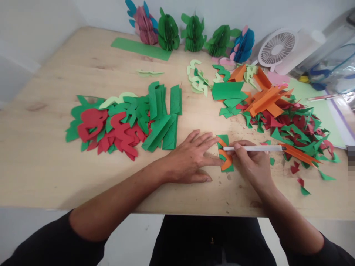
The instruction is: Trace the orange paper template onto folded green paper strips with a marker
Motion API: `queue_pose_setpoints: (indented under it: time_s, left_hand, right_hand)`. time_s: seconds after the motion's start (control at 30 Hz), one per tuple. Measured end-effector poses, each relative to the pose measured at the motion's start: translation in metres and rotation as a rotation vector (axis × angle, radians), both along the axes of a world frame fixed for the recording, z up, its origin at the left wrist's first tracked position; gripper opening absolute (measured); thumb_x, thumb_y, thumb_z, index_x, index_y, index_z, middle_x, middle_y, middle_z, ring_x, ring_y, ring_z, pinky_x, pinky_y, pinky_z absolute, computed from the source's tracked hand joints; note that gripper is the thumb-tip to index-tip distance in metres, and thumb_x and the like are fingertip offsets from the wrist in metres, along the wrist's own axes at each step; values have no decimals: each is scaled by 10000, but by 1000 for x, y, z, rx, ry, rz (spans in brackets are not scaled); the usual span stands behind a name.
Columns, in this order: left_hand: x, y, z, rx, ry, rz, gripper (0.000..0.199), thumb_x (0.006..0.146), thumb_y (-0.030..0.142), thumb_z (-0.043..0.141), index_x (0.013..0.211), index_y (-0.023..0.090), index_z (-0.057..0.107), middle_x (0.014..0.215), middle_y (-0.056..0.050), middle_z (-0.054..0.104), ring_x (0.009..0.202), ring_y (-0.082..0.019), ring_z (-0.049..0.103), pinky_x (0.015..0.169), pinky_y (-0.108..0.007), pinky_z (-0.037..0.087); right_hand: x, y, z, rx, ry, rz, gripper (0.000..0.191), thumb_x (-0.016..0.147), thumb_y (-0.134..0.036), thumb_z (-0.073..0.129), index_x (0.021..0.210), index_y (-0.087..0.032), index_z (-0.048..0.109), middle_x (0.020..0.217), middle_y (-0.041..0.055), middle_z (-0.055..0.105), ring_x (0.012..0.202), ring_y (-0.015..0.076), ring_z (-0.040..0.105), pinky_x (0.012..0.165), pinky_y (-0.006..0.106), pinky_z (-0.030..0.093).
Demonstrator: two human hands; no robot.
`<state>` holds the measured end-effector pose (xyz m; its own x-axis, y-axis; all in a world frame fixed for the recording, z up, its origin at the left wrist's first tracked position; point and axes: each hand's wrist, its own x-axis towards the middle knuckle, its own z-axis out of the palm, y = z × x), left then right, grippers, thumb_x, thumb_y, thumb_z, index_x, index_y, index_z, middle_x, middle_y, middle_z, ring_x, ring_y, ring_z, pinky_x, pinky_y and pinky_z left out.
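My left hand (196,157) lies flat with its fingers spread, fingertips pressing on an orange paper cutout (227,162). That curvy cutout rests on a small green paper rectangle (225,139) on the table. In my right hand (253,164) is a white pen (255,148), held level with its tip at the cutout's edge. Left of my hands sit a pile of red paper cutouts (93,123) and green paper cutouts (135,109), beside folded green paper strips (159,133).
Scattered red and green scraps (296,129) and folded orange strips (267,99) cover the right side. Light green cutouts (198,83) lie farther back. Along the wall stand several paper figures (168,31), a white fan (278,48) and a long green strip (141,48).
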<state>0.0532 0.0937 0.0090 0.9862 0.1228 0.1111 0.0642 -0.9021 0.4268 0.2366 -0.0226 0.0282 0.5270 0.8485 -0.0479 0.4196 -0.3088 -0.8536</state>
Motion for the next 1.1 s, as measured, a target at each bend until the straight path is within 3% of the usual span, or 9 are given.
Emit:
queue_pose_setpoints:
  time_s: [0.57,1.1]
  left_hand:
    - [0,0,0,-5,-4,1,499,806,469,714,1280,352,613,1535,-127,355,1429,-405,280,1139,-635,186]
    - [0,0,-1,4,-5,-3,495,814,482,701,1284,355,610,1532,-134,356,1433,-406,274,1134,-636,195]
  right_hand:
    - [0,0,2,3,-19,27,277,878,-408,564,816,-185,715,746,55,755,693,197,692,612,297,522]
    - [-1,1,3,2,-41,17,268,866,-404,580,785,-189,719,702,44,747,638,185,682,574,278,514]
